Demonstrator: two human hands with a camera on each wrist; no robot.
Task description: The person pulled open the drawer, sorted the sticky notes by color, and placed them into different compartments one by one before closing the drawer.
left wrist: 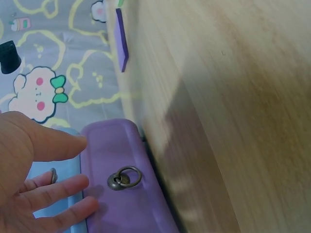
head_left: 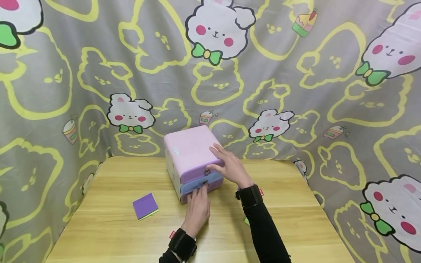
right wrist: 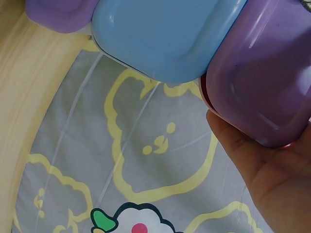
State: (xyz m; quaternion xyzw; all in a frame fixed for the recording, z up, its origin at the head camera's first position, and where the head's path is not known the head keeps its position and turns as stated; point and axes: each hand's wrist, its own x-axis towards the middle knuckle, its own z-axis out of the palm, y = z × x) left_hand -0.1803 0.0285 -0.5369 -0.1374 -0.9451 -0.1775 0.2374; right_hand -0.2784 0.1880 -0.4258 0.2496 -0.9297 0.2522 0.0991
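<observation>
A small drawer cabinet with a pink top stands at the back of the table. Its front stacks a purple top drawer, a blue middle drawer and a purple bottom drawer with a metal ring pull. My left hand is at the lower front, its fingers extended over the blue and bottom purple drawers, gripping nothing. My right hand rests on the cabinet's top right edge, thumb at the front near the top pull and fingers spread over the top.
A purple square paper pad with a yellow-green layer beneath lies on the wooden table, left of the cabinet. A bit of green shows beside my right forearm. Patterned grey curtain hangs close behind and at both sides.
</observation>
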